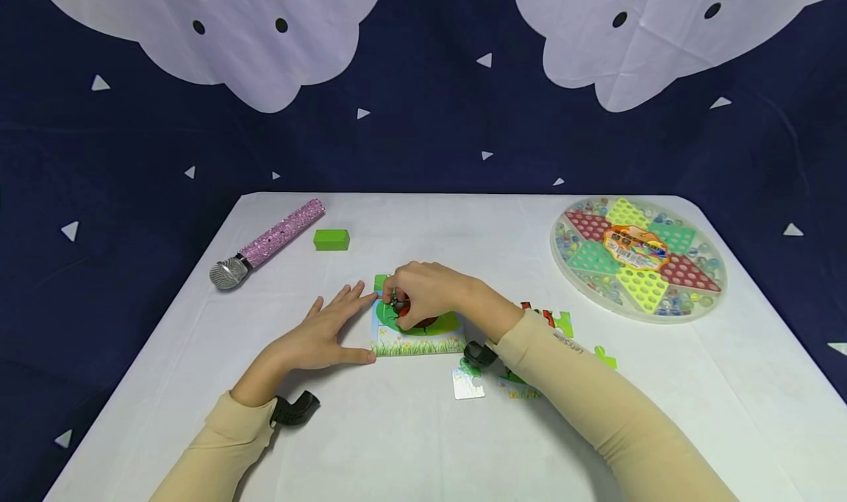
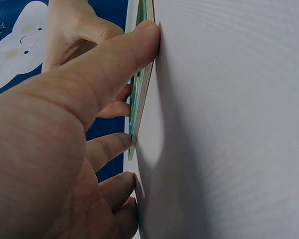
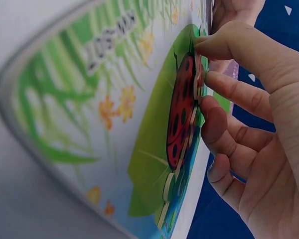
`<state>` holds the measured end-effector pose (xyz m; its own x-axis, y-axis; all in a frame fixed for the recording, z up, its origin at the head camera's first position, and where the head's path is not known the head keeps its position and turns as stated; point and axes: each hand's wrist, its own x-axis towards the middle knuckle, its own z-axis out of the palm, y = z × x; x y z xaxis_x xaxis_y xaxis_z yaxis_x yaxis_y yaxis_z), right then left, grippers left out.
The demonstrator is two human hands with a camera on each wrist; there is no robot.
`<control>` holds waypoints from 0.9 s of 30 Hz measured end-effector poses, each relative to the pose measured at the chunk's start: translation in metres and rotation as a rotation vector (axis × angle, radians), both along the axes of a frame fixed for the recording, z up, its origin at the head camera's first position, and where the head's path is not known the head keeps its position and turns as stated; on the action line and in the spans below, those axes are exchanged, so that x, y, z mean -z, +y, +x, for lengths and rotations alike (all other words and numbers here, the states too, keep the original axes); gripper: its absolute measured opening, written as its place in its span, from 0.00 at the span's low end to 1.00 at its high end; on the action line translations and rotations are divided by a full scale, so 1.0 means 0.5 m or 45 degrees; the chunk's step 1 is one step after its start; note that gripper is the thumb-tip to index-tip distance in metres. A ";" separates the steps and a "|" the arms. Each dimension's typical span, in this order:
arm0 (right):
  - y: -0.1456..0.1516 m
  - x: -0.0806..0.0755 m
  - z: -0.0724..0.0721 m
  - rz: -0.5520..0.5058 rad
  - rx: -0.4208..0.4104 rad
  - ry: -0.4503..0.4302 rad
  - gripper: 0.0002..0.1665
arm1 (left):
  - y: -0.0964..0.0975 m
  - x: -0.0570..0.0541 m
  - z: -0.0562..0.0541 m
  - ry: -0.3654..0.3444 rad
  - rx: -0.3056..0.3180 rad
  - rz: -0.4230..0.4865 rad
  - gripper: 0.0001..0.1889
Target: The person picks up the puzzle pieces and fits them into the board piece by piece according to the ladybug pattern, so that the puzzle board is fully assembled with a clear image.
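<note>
A flat jigsaw puzzle board (image 1: 418, 348) printed with a ladybug on a leaf lies on the white table. My left hand (image 1: 319, 340) is spread at its left side, thumb at the near corner and index fingertip on the far left edge. Over the upper part of the board, my right hand (image 1: 430, 292) pinches a puzzle piece (image 3: 198, 79) with thumb and index finger, its other fingers loosely bent. The ladybug picture (image 3: 182, 117) shows below that piece in the right wrist view. In the left wrist view the board's edge (image 2: 142, 99) shows beside the left thumb.
Loose puzzle pieces lie right of the board, including a pale one (image 1: 467, 384) and a green one (image 1: 605, 356); the right forearm partly covers several. A pink glitter microphone (image 1: 281, 234) and green block (image 1: 331, 239) are at back left, a round marble game box (image 1: 638, 259) at back right.
</note>
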<state>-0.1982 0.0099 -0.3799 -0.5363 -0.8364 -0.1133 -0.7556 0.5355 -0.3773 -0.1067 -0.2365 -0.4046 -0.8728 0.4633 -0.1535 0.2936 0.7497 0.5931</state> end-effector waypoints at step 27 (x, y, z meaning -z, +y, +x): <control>-0.005 -0.004 0.013 0.004 0.033 0.106 0.19 | 0.004 -0.004 -0.001 -0.022 -0.003 -0.007 0.55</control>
<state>-0.1917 0.0073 -0.3780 -0.5656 -0.8217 -0.0702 -0.7700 0.5567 -0.3117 -0.1072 -0.2345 -0.4027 -0.8713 0.4600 -0.1712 0.2813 0.7538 0.5939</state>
